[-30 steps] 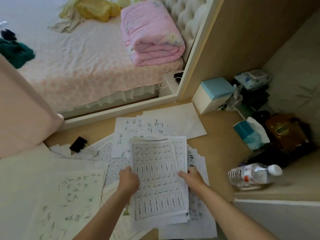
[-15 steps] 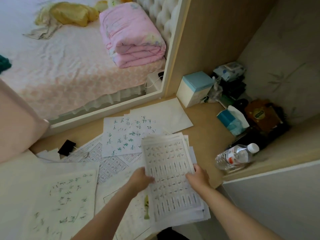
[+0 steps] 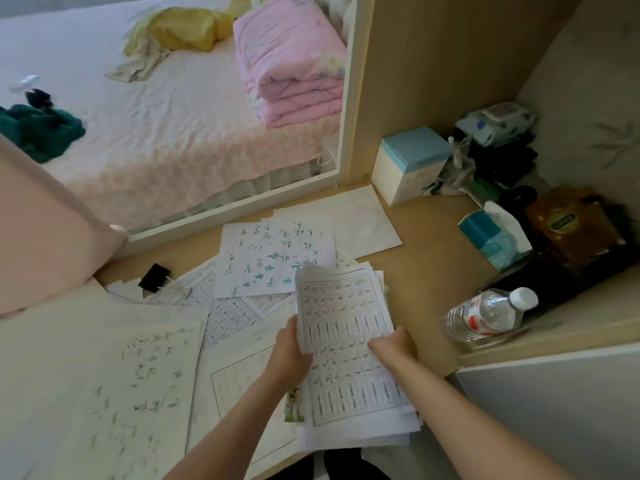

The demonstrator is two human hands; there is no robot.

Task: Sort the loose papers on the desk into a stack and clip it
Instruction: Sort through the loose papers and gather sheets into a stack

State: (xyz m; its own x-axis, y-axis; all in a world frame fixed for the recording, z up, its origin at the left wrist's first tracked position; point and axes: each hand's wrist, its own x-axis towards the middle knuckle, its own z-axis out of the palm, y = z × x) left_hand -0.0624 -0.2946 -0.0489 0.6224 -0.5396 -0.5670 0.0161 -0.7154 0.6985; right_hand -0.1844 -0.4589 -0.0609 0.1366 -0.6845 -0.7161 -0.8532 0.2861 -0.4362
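Note:
A bundle of printed sheets (image 3: 346, 327) is held above the wooden desk (image 3: 426, 271). My left hand (image 3: 289, 355) grips its left edge and my right hand (image 3: 394, 342) grips its right edge. The top sheet carries a grid of characters. More loose papers lie on the desk: a sheet with green handwriting (image 3: 270, 261), a blank sheet (image 3: 349, 220), gridded sheets (image 3: 221, 306) and large handwritten sheets (image 3: 114, 386) at the left. A black binder clip (image 3: 154, 277) rests on the desk at the far left of the papers.
A plastic water bottle (image 3: 488, 313) lies at the right. Behind it are a tissue pack (image 3: 491, 237), a blue-topped box (image 3: 408, 164) and dark clutter (image 3: 568, 230) in the corner. A bed with a pink quilt (image 3: 291, 60) is beyond the desk's far edge.
The bundle has been lifted off the desk and drawn toward me and to the right, tilting up between both hands. The green-handwriting sheet beneath it is now uncovered.

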